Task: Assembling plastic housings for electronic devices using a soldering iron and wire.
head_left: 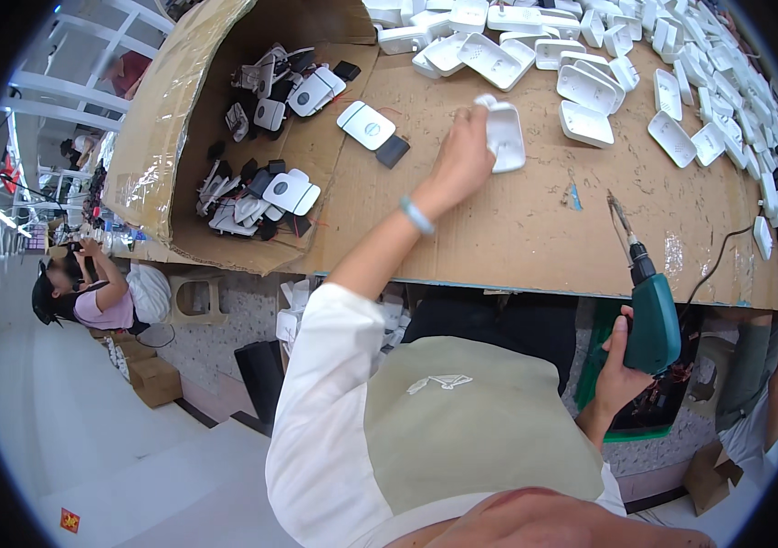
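Observation:
My left hand (462, 157) is closed on the edge of a shallow white plastic housing (508, 139) just above the cardboard-covered table. A smaller white piece pokes out beyond the fingertips; I cannot make out whether it is separate. Low at the right, by the table's front edge, my right hand (622, 373) grips a green soldering gun (652, 324) by its handle. Its long metal tip points up and away over the cardboard. To the left of my left hand lies a white device (366, 125) with a black block (393, 151) and thin red wires beside it.
A cardboard box (156, 137) lies open at the left, with several white-and-black assembled units (290, 192) inside. Many white housings (585, 123) are heaped at the back and right. A black cable (722, 247) crosses the right side. Other people (101, 297) are at both sides.

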Demonstrator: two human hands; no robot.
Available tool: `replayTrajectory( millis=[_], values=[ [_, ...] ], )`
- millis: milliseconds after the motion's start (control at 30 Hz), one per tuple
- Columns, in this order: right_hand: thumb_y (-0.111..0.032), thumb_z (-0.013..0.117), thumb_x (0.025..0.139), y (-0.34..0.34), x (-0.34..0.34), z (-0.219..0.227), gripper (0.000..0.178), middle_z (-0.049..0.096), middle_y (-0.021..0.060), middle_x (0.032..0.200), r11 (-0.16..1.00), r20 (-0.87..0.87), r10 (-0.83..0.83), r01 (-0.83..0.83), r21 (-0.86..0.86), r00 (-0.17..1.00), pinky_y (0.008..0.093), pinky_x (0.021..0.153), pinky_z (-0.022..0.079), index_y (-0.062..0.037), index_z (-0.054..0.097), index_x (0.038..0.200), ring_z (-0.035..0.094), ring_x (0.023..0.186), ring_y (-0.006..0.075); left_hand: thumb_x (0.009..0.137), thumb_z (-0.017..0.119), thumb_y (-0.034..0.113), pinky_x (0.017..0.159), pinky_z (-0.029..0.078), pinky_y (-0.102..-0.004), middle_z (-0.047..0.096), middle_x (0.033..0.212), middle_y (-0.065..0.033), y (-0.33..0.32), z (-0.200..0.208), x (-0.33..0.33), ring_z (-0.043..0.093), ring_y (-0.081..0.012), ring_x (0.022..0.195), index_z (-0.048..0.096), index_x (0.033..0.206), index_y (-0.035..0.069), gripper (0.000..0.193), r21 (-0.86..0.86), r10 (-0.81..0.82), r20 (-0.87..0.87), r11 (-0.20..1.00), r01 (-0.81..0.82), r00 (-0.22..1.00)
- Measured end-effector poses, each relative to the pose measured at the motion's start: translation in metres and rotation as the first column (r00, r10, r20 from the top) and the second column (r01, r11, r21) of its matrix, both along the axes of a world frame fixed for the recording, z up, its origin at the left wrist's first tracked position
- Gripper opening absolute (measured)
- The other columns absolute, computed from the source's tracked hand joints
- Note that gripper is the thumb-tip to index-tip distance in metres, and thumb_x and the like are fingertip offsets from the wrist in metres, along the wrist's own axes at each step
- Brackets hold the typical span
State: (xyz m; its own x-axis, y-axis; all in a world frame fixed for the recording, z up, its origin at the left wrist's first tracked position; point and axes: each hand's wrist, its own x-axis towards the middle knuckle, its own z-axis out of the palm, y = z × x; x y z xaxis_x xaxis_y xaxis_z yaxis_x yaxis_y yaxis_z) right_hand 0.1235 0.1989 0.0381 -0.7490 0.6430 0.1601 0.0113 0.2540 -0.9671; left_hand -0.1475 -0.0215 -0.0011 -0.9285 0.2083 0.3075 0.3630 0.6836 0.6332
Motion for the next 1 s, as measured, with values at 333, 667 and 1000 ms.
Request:
replayTrajectory(
  millis=[333,667,1000],
  values=[
    [-0.002,0.072,0.094,-0.004,-0.018,-0.008,0.022,0.074,0.0054,0.103,0.999,-0.006,0.048,-0.048,0.010,0.999,0.0206,0.059,0.045,0.0013,0.069,0.115,0.057,0.067,0.0048,0.088,0.065,0.018,0.084,0.042,-0.0369,0.065,0.099,-0.0072,-0.007,0.019,0.057,0.058,-0.0250,0.098,0.071,0.120,0.019,0.033,-0.758,-0.554,-0.297,0.632,0.160,0.778],
    [-0.004,0.070,0.095,0.001,-0.026,-0.006,0.021,0.073,0.0053,0.102,0.997,0.009,0.050,-0.050,0.058,0.999,0.0206,0.059,0.044,0.0030,0.069,0.116,0.056,0.066,0.0054,0.084,0.081,0.037,0.095,0.052,-0.0479,0.064,0.112,-0.0277,-0.119,0.014,0.000,0.063,-0.0403,0.106,0.052,0.123,-0.015,0.071,-0.375,0.650,-0.310,0.587,-0.718,0.693],
    [-0.010,0.073,0.095,0.013,-0.029,0.013,0.022,0.064,0.0057,0.078,0.964,-0.025,0.046,-0.038,0.264,0.999,0.0248,0.056,0.041,0.0075,0.071,0.108,0.048,0.060,0.0098,0.078,0.064,0.013,0.088,0.050,-0.0452,0.062,0.109,-0.0173,-0.057,0.006,0.050,0.058,-0.0320,0.102,0.066,0.087,0.001,0.015,-0.328,0.225,-0.610,0.801,-0.501,0.760]
  ],
)
